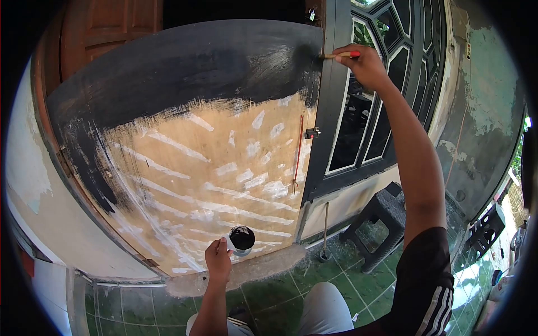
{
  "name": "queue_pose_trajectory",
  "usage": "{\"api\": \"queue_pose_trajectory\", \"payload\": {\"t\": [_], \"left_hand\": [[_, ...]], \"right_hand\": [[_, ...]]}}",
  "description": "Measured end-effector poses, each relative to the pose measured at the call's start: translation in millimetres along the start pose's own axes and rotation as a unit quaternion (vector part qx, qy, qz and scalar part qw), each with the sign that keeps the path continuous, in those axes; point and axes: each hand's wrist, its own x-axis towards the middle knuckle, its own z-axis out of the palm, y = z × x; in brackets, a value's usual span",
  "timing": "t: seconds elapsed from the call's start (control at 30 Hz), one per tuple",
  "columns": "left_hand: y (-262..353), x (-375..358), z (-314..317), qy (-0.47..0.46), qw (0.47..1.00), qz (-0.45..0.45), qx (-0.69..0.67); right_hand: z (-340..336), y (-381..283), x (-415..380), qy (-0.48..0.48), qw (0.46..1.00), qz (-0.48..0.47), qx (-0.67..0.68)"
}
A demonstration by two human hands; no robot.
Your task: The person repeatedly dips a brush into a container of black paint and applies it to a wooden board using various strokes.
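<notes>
My right hand [363,64] is closed around a paintbrush [348,55] with a red-tipped handle. Its dark bristles meet the upper right edge of a wooden door panel [224,134]. Black paint covers the top of this panel and part of its left side; lower down, bare tan wood shows with white streaks and patches. Low in front of the panel, my left hand [218,259] grips a small cup of black paint [242,239] by its side. A small latch [312,133] and a thin red cord [298,151] are on the panel's right edge.
A dark window frame [330,112] with white-edged panes stands to the right of the panel. Below it are a dark plastic stool [384,224] and a thin rod [325,229] leaning on the wall. Green tiles [280,288] cover the floor. A brown wooden door [112,25] is behind, upper left.
</notes>
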Motion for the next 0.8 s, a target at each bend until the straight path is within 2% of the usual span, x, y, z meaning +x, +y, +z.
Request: {"api": "queue_pose_trajectory", "payload": {"t": [0.03, 0.13, 0.23, 0.3, 0.37, 0.47, 0.57, 0.6, 0.7, 0.77, 0.8], "left_hand": [[0.1, 0.2, 1.2, 0.002, 1.0, -0.002, 0.001], [-0.5, 1.8, 5.7, -0.002, 1.0, -0.003, 0.001], [-6.3, 4.0, 9.6, -0.019, 1.0, 0.0, -0.002], [-6.9, 4.3, 11.1, -0.022, 1.0, 0.001, 0.003], [-9.2, 4.6, 12.2, -0.02, 1.0, -0.002, -0.004], [-5.1, 1.1, 14.5, -0.015, 1.0, -0.006, -0.003], [-3.7, 1.1, 12.5, -0.02, 1.0, -0.005, 0.012], [-4.7, 0.5, 11.9, -0.023, 1.0, -0.005, 0.017], [-13.4, 2.5, 10.1, -0.021, 1.0, 0.001, 0.013], [-15.1, 1.3, 11.8, -0.019, 1.0, 0.004, 0.011], [-13.6, 2.6, 11.7, -0.018, 1.0, 0.008, 0.011]], "right_hand": [[-0.7, 1.1, -0.5, 0.04, 0.999, 0.01, 0.004], [6.6, -5.4, -19.1, 0.177, 0.978, -0.11, -0.023], [32.0, -5.2, -50.8, 0.237, 0.951, -0.161, -0.114], [51.5, 4.0, -81.0, 0.141, 0.967, -0.154, -0.148], [72.6, 7.7, -109.7, 0.124, 0.971, -0.166, -0.119], [70.6, -2.6, -136.8, 0.029, 0.984, -0.136, -0.111], [47.7, -5.4, -127.6, -0.099, 0.99, -0.1, -0.02], [41.3, -3.4, -118.0, -0.084, 0.992, -0.089, -0.012], [12.6, -21.6, -69.4, -0.138, 0.988, 0.046, -0.043], [16.6, 2.9, -40.4, -0.11, 0.993, 0.023, -0.032], [13.3, 5.1, -30.6, -0.064, 0.997, 0.044, -0.02]]}}
